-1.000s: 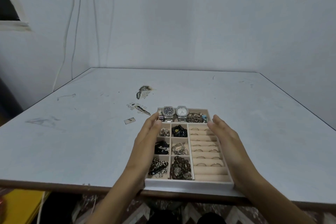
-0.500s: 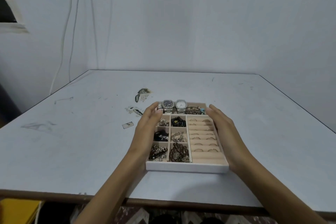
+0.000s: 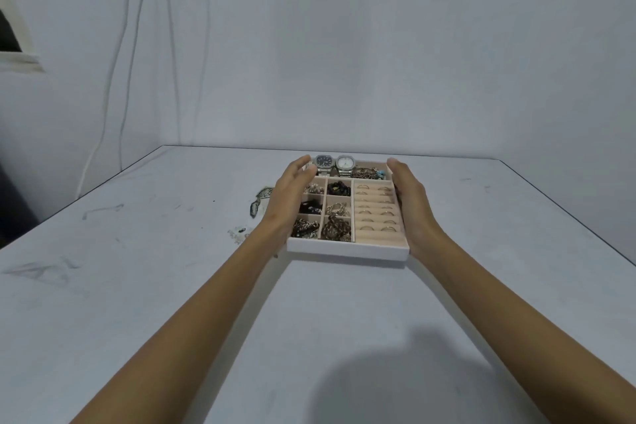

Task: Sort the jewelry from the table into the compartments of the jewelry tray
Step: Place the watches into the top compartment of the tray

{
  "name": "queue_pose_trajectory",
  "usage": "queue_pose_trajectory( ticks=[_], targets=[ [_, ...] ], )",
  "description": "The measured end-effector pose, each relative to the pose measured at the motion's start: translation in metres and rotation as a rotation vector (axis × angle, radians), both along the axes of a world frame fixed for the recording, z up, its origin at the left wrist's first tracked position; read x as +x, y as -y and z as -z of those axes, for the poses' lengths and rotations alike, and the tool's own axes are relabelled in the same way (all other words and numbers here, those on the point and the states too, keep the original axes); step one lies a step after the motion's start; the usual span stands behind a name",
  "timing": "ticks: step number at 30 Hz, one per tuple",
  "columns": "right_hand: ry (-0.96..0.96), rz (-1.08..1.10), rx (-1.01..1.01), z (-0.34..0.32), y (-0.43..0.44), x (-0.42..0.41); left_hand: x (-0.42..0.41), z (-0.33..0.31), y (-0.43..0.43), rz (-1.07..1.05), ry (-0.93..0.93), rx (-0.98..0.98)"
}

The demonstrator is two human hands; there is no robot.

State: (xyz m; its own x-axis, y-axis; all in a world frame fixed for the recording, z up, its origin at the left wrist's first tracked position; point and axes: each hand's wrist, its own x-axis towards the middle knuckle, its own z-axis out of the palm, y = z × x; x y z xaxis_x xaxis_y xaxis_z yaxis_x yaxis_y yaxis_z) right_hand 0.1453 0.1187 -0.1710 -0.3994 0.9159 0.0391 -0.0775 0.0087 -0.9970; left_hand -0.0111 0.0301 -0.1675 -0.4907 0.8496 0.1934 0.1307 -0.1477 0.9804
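Head cam, facing fwd and down (wide-angle), table (image 3: 344, 320) close below

Left hand (image 3: 290, 196) hides the jewelry tray's (image 3: 347, 250) left wall.

- Left hand (image 3: 287, 200) and right hand (image 3: 411, 206) lie along the tray's (image 3: 347, 253) two sides, closing them off.
- The tray is reachable from above and over its near wall.
- Table (image 3: 344, 320) in front gives passing room; scraps (image 3: 258, 203) lie left of the tray.
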Motion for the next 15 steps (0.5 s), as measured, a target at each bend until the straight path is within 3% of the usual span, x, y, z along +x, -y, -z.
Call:
queue_pose_trajectory(
  ticks=[15],
  targets=[
    [-0.008,-0.082,-0.153,0.030,-0.034,-0.024,-0.024,0.031,-0.032,-0.028,0.056,-0.043]
  ],
)
